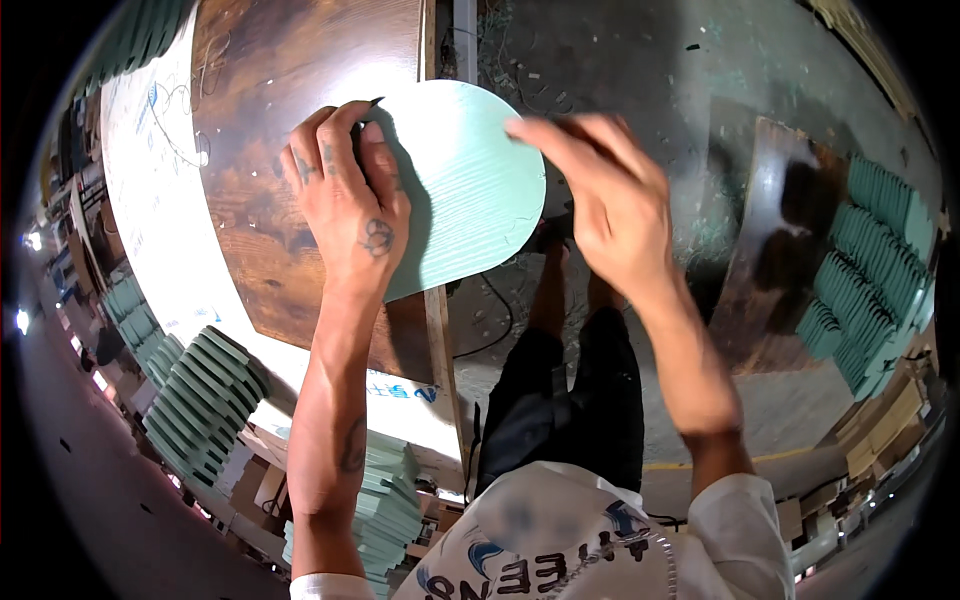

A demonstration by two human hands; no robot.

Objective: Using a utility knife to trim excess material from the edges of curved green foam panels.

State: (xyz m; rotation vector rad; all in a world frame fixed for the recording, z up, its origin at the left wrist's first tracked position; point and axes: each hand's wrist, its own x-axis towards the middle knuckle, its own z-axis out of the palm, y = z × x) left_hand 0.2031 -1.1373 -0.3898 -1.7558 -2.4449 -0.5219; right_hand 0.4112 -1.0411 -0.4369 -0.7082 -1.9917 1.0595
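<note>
A pale green panel [468,190] with a rounded right end and fine streaks lies across the right edge of a dark brown wooden board [270,190], overhanging it. My left hand [352,195] is at the panel's left side, fingers curled and thumb bent. A small dark pointed tip [377,101] sticks out between its thumb and index finger; the rest of that thing is hidden. At the panel's rounded right edge is my right hand [612,190], somewhat blurred. Its index finger reaches out to the rim, and nothing shows in its grip.
Stacks of green pieces [205,400] stand at the left, with another stack [375,500] beside my left forearm. More green stacks [870,285] sit at the right near a brown board [775,240]. Scraps litter the grey floor [620,60], and a dark cable [505,320] runs below the panel.
</note>
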